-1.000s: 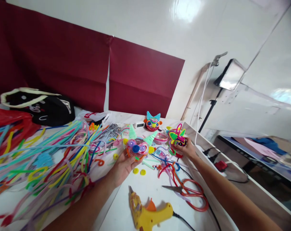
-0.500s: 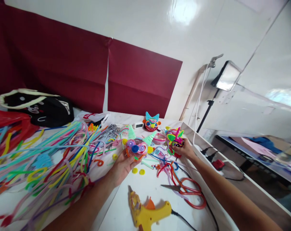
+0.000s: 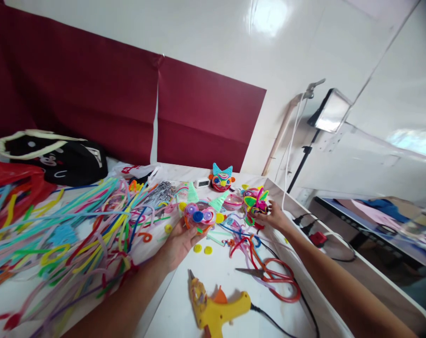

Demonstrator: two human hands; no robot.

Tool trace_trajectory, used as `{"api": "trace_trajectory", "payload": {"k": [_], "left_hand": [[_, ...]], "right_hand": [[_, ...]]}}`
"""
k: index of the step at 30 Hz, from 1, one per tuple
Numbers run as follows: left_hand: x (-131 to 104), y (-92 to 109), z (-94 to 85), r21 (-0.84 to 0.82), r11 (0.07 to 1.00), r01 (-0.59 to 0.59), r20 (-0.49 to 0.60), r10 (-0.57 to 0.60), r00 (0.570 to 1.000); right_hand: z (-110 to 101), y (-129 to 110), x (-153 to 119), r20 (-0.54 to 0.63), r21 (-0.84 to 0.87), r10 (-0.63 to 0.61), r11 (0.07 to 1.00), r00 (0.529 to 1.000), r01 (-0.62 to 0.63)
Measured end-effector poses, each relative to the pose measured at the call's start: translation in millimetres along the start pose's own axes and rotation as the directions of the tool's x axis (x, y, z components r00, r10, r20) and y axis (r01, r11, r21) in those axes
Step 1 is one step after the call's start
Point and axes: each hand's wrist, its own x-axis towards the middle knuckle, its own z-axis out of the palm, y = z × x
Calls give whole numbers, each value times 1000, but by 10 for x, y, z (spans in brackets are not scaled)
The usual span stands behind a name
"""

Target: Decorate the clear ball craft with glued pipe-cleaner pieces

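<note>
The left hand (image 3: 180, 244) holds the round pipe-cleaner face with mint-green ears (image 3: 200, 217); the right hand (image 3: 274, 217), fingers spread, is at the pink-and-green pipe-cleaner figure (image 3: 257, 203).

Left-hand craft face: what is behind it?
Beyond the craft face in the left hand, a small white device shows between its green ears; whatever lies directly behind its body is covered.

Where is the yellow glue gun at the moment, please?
In the head view, the yellow glue gun lies on the white tabletop at bottom centre, left of the red-handled scissors.
</note>
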Motion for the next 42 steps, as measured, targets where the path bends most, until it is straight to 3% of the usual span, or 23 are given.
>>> {"api": "trace_trajectory", "payload": {"k": [4,8,11,14,17,21,22,23,25,27,34,42], "left_hand": [[4,6,9,-3,1000,-9,18,9,1000],[1,15,24,-28,999,-19,0,19,1000],[4,22,33,-22,999,-27,-13,27,1000],[9,34,37,-17,999,-38,-12,38,999],[12,53,32,0,999,-43,-41,43,998],[13,87,16,0,998,-59,-90,58,994],[13,95,15,-3,998,-63,-100,62,993],[13,103,16,-5,998,-66,-108,65,992],[12,117,26,-2,997,-72,-116,72,991],[9,127,41,6,997,-78,-114,78,990],[11,122,42,27,995,-92,-107,94,990],[0,104,25,33,996,-81,-109,84,990]], "right_hand": [[-207,-38,-45,-44,-10,3,1000,999,-4],[-513,-145,-205,-93,1,-73,997,993,74],[-688,-318,-474,-67,28,-178,983,982,181],[-722,-596,-862,14,61,-320,946,947,319],[-636,-935,-1277,112,83,-473,881,874,466],[-476,-1361,-1698,191,130,-660,751,727,647],[-442,-1452,-1768,196,136,-714,698,672,703],[-414,-1537,-1825,168,96,-804,589,571,802],[-367,-1683,-1903,136,24,-890,443,436,896],[-329,-1796,-1947,96,7,-928,362,359,932],[-190,-1883,-1968,29,-24,-964,263,264,964],[-103,-1742,-1971,-12,-82,-977,213,213,974]]}}
